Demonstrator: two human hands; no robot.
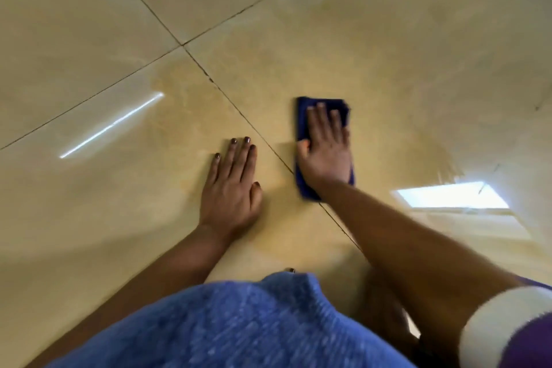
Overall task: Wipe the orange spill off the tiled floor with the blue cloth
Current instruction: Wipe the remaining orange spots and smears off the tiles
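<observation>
Blue cloth (304, 128) lies folded on the tiled floor (388, 54), just right of a grout line, within a faint orange film (433, 155). Right hand (327, 152) presses it flat, fingers straight, grip holding nothing. Left hand (231, 188) rests palm-down on the floor, fingers extended.

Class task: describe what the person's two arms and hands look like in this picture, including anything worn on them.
Both forearms are bare. The left hand has dark polished nails. The right hand is blurred, so any polish cannot be made out. The short purple sleeve with a white band covers the right upper arm. No rings, watch or bracelets show.
</observation>
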